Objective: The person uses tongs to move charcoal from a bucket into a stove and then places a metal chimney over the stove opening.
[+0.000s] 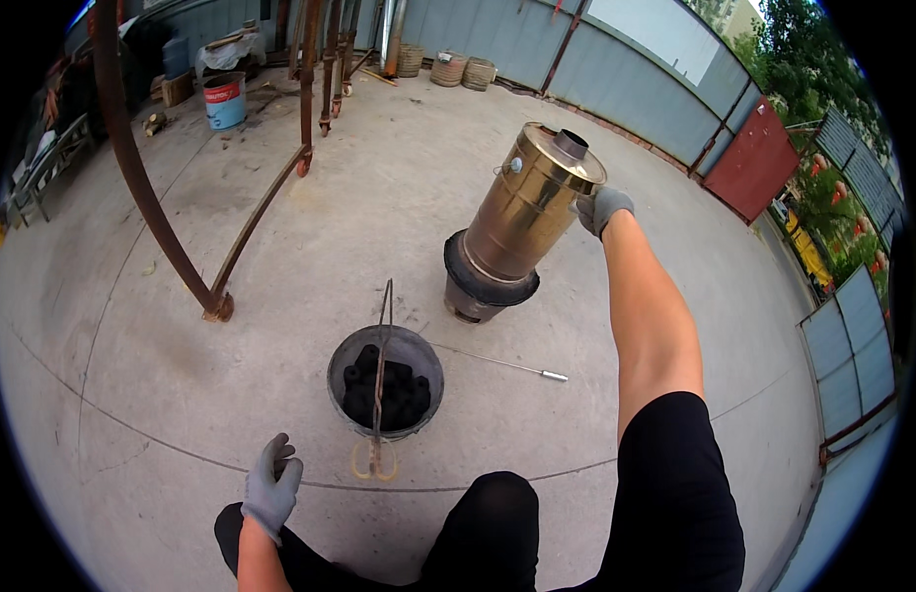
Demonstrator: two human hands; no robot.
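Note:
My right hand point(606, 211), in a grey glove, is closed at the upper right side of a tall brass-coloured metal cylinder point(525, 209). A short dark pipe stub point(571, 144) sticks up from its top. The cylinder stands, tilted in the view, on a black-rimmed stove base point(475, 296). My left hand point(273, 485), also gloved, hovers over my knee with fingers loosely apart and nothing in it. Between my hands stands a grey bucket point(433, 395) of black charcoal pieces point(358, 407). Rusty tongs point(379, 380) with yellowish loop handles lie across it.
A thin metal rod with a silver grip point(554, 376) lies right of the bucket. A rusty metal frame point(147, 197) stands on the left. Farther back are a red and blue bucket point(224, 101), several woven-looking round containers point(448, 69) and a metal fence point(616, 69).

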